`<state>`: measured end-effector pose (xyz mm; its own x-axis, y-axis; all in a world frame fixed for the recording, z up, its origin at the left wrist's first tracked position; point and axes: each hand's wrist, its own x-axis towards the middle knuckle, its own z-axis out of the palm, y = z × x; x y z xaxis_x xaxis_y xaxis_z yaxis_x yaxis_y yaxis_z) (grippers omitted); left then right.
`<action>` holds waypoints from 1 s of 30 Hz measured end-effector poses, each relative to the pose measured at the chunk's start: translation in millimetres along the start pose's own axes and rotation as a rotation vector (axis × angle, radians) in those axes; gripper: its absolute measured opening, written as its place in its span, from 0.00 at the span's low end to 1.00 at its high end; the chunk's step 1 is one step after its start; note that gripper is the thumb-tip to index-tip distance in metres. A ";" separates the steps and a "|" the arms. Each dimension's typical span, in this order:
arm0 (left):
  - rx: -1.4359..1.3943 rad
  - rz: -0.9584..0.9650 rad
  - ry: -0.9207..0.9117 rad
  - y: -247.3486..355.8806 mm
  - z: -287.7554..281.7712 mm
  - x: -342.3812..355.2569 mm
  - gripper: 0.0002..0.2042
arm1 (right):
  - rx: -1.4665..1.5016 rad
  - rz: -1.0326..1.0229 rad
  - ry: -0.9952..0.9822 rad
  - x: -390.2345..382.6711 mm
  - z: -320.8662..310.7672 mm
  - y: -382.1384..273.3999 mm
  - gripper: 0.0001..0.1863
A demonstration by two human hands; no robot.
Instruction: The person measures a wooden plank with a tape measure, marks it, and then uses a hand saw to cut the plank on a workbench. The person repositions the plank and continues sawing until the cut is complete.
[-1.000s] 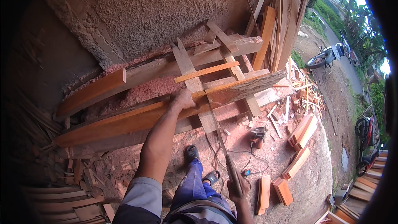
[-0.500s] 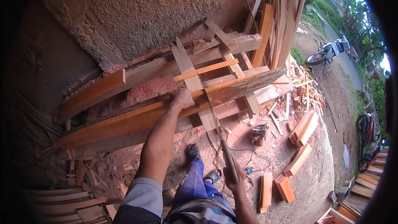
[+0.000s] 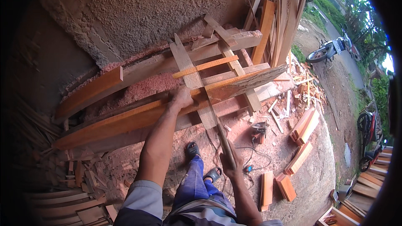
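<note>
A long orange plank (image 3: 125,123) with rough bark at its right end lies over crossed pale battens (image 3: 188,62) on heavy beams. My left hand (image 3: 181,97) is closed on the plank's upper edge, just left of a long narrow saw blade (image 3: 212,108) that crosses it. My right hand (image 3: 232,162) grips the saw's long handle below, fingers wrapped round it. A shorter orange strip (image 3: 205,66) lies across the battens above the plank. My feet in dark sandals stand on the sawdust-covered ground beneath.
A corded power tool (image 3: 259,134) sits on the ground at right, near stacked cut blocks (image 3: 303,127) and a scrap pile (image 3: 305,88). Boards (image 3: 274,29) lean on the rough wall (image 3: 138,12). Two parked motorbikes (image 3: 324,52) stand outside; curved offcuts (image 3: 63,201) lie lower left.
My right hand with the saw has moved up toward the plank and slightly left. My left hand stays on the plank; the whole view has shifted a little.
</note>
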<state>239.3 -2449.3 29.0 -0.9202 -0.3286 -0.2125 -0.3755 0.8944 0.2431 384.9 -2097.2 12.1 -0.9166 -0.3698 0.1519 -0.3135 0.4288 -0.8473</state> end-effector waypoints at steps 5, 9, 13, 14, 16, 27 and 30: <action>-0.014 -0.017 -0.095 -8.5 13.0 16.8 0.30 | -0.243 -0.026 -0.015 -119.6 -67.8 -18.3 0.26; 0.019 0.018 0.197 5.8 33.0 -27.6 0.23 | 0.043 -0.020 0.006 41.8 23.2 1.6 0.32; 0.021 0.011 0.030 6.0 15.7 -23.3 0.24 | 0.172 -0.097 0.065 106.7 65.5 18.2 0.32; 0.033 -0.008 0.008 6.3 12.8 -19.7 0.26 | 0.069 -0.069 0.022 81.1 49.5 18.5 0.32; 0.029 -0.011 -0.039 0.3 0.3 1.2 0.29 | -0.023 -0.075 -0.013 -8.7 3.0 10.1 0.30; 0.049 0.056 0.251 7.8 23.5 -34.9 0.21 | 0.163 -0.022 0.031 93.2 64.5 20.3 0.32; 0.017 0.018 0.100 10.5 21.1 -32.8 0.24 | 0.155 -0.038 0.024 65.3 51.4 28.3 0.33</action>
<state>267.8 -2422.8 18.5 -0.9335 -0.3405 -0.1121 -0.3577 0.9052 0.2296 328.9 -2151.6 -28.2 -0.9108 -0.3633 0.1962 -0.3081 0.2817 -0.9087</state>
